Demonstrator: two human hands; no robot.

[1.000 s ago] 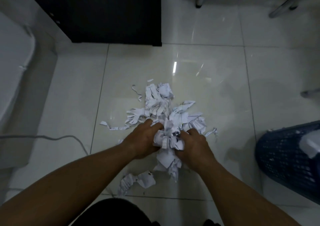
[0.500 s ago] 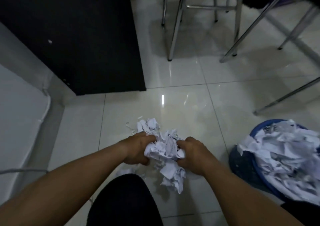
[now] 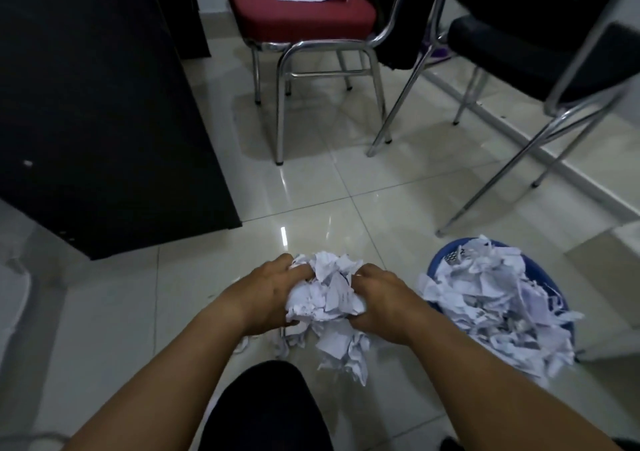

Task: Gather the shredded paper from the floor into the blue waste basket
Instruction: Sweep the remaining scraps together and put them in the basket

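A bundle of white shredded paper [image 3: 325, 294] is squeezed between my two hands, lifted off the tiled floor. My left hand [image 3: 266, 294] grips its left side and my right hand [image 3: 384, 301] grips its right side. Loose strips hang below the bundle. The blue waste basket [image 3: 438, 260] stands on the floor just to the right of my right hand. It is heaped with shredded paper [image 3: 502, 305] that spills over its rim. A few scraps lie on the floor under my hands.
A dark cabinet [image 3: 104, 121] fills the left side. A red chair [image 3: 301, 17] with chrome legs and a sheet of paper on its seat stands behind. A black chair [image 3: 540, 55] is at the right. My dark-clad knee [image 3: 266, 405] is below my arms.
My hands have lifted the bundle off the floor pile. The view has tilted up, bringing the chairs and the full basket into sight, with the basket now close to my right hand.
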